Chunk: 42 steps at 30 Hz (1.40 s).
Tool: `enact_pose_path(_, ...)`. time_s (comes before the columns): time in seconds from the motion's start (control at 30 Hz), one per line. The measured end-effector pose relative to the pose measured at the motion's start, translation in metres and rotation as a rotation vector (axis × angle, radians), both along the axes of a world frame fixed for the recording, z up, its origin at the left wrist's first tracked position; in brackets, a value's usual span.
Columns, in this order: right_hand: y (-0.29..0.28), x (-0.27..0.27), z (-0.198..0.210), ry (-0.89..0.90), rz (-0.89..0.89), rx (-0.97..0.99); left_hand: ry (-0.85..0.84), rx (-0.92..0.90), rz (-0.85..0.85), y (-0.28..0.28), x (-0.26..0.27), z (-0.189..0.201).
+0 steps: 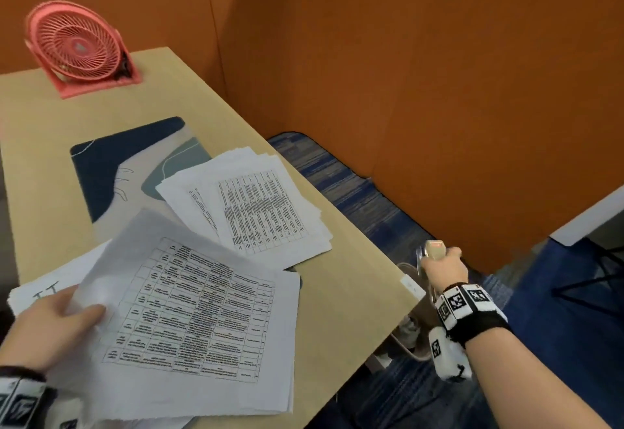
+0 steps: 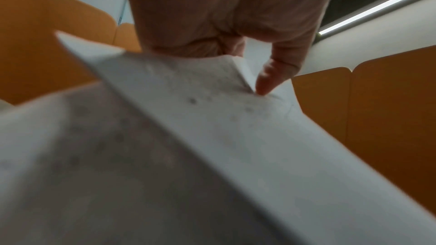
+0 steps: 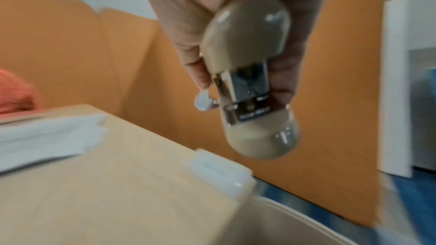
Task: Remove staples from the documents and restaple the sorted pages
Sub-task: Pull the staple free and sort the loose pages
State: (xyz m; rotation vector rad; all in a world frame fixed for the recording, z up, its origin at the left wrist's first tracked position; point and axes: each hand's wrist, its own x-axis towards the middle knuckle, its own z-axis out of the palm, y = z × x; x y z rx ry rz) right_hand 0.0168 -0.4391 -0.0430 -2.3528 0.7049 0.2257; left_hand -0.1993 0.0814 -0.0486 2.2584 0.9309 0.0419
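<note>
Head view: I have my left hand (image 1: 50, 327) at 8 o'clock, fingers curled on the near stack (image 1: 189, 307) of printed tables, gripping its left edge and lifting it a little off the desk (image 1: 354, 280). A 2nd stack (image 1: 256, 206) lies fanned at centre, partly over a mat (image 1: 111, 165). A pink fan (image 1: 76, 45) stands at 11 o'clock. My right hand (image 1: 442, 268) is at 3 o'clock, off the desk edge, wrapped round the stapler (image 1: 434, 249). I judge it is held out there over the bin (image 1: 410, 351) so pulled staples drop clear of the pages.

Left wrist view: blurred. Thumb (image 2: 271, 79) presses on top of the sheets (image 2: 212, 128), which are pinched at a corner and sag toward 6 o'clock.

Right wrist view: stapler (image 3: 250, 74) gripped firmly, its metal end pointing toward 6 o'clock, above the bin rim (image 3: 306, 217) at 5 o'clock. Bin contents hidden. A white clip (image 3: 219, 170) sits on the desk corner.
</note>
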Motion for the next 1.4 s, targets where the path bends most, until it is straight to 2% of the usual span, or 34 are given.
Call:
enact_pose_path(0.03, 0.02, 0.004, 0.009, -0.025, 0.097, -0.01, -0.04, 0.016, -0.043, -0.044, 0.004, 0.051)
enact_pose_path(0.1, 0.065, 0.01, 0.023, -0.025, 0.391, -0.099, -0.061, 0.085, -0.062, -0.063, 0.011, 0.077)
enact_pose_path(0.13, 0.089, 0.01, 0.03, -0.019, 0.55, -0.161, -0.031, 0.099, -0.058, -0.061, 0.013, 0.078)
enact_pose_path(0.2, 0.135, 0.012, 0.029, -0.018, 0.761, -0.207, 0.038, 0.131, -0.07, -0.063, 0.017, 0.08)
enact_pose_path(0.27, 0.173, 0.013, 0.019, 0.008, 0.91, -0.239, 0.033, 0.141, -0.105, -0.065, 0.02, 0.081)
enact_pose_path(0.37, 0.213, 0.015, 0.002, 0.086, 1.036, -0.34, 0.033, 0.163, -0.131, -0.06, 0.02, 0.071)
enact_pose_path(0.57, 0.242, 0.024, -0.017, 0.155, 1.109, -0.452, -0.008, 0.186, -0.126, -0.057, 0.021, 0.065)
enact_pose_path(0.63, 0.247, 0.023, -0.018, 0.134, 1.099, -0.408, -0.021, 0.157, -0.122, -0.056, 0.022, 0.065)
enact_pose_path(0.73, 0.261, 0.014, -0.01, 0.019, 1.091, -0.077, -0.083, 0.113, -0.139, -0.056, 0.026, 0.066)
enact_pose_path(0.87, 0.287, -0.016, 0.027, -0.094, 1.112, 0.449, -0.155, 0.088, -0.181, -0.055, 0.03, 0.069)
enact_pose_path(0.93, 0.291, -0.03, 0.04, -0.221, 1.069, 0.532, -0.166, 0.077, -0.191, -0.053, 0.03, 0.068)
enact_pose_path(1.03, 0.289, -0.043, 0.045, -0.39, 0.952, 0.543, -0.209, 0.069, -0.206, -0.053, 0.026, 0.067)
enact_pose_path(1.1, 0.287, -0.048, 0.042, -0.336, 0.945, 0.598, -0.229, 0.065, -0.225, -0.053, 0.022, 0.067)
enact_pose_path(1.23, 0.285, -0.053, 0.036, -0.075, 0.991, 0.792, -0.213, 0.055, -0.277, -0.053, 0.02, 0.065)
enact_pose_path(1.4, 0.286, -0.055, 0.04, -0.02, 0.991, 0.899, -0.161, 0.037, -0.361, -0.058, 0.018, 0.073)
